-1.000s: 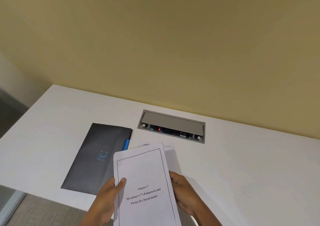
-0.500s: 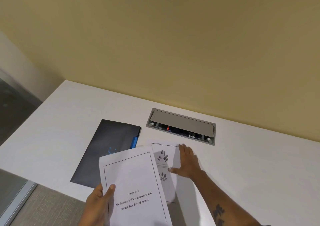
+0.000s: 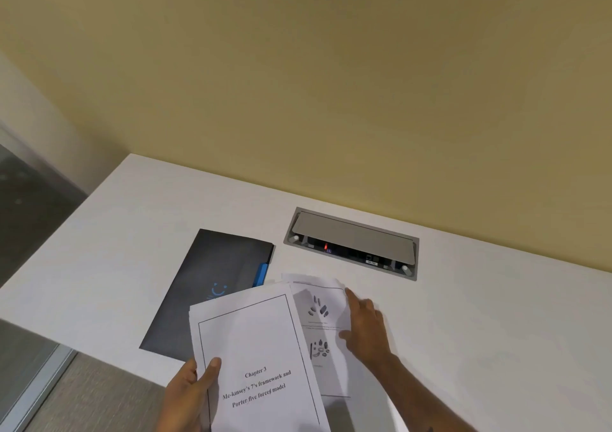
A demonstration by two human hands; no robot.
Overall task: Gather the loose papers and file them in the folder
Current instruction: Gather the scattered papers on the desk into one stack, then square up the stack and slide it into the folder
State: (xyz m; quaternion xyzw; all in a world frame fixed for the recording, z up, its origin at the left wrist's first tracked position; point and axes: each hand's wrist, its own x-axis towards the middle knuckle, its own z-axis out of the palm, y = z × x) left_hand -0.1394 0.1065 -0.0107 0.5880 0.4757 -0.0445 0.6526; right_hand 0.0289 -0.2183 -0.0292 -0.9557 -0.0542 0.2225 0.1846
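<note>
White desk (image 3: 480, 315) fills the lower half of the frame, butted against a yellow-tan wall (image 3: 331, 83); grey floor shows at far left.

Left of centre: dark folder (image 3: 205, 286) lying flat and closed on the desk, blue logo on its cover, a blue tab (image 3: 262, 274) poking out along its right edge.

Bottom centre: left hand (image 3: 188, 395) pinches a stack of papers (image 3: 261, 358) at its lower left edge, thumb on top, fingers under. Stack is lifted off the desk and overlaps the folder's lower right corner. Top sheet reads "Chapter 3", bordered text.

Just right of the stack: a loose sheet (image 3: 326, 319) with small grey figures lies on the desk, partly under the stack, its top right corner curled up.

Right hand (image 3: 367, 329) lies on that sheet's right edge, fingers loosely spread and extended, fingertip at the curled corner; whether it has hold of the paper, cannot tell.

Upper right of centre: grey cable box (image 3: 351, 242) recessed in the desk, red light inside.
</note>
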